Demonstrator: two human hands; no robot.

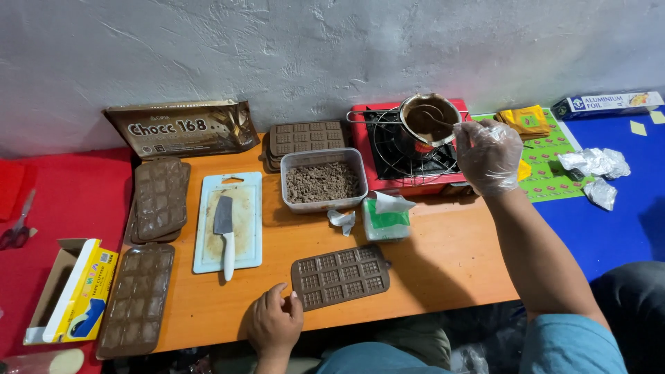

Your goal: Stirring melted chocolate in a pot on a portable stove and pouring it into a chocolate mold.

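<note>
The right hand, covered by a thin crinkled plastic glove, reaches up to about one o'clock over the orange wooden surface and closes its grip on the slim handle of a spoon whose bowl dips into the small metal pot; the glove presumably keeps the sticky brown melt off the fingers. The pot, round and shiny with dark liquid inside, sits on the wire grate of a red portable stove, which puts it over the heat. The bare left hand rests at six o'clock with fingers curled and its grip empty, the fingertips touching the near corner of a brown silicone mould, a flexible rectangle of small grid cavities lying flat in front of the person, seemingly steadied there. Just above it, toward twelve o'clock, stands a clear plastic tub of crumbly chopped chocolate, with a green-and-white tissue pack beside it. At ten o'clock a pale cutting board, smeared brown, carries a white-handled knife laid lengthwise. More moulds are stacked at nine o'clock, and one filled tray lies at eight o'clock, off to the side of the working space.
</note>
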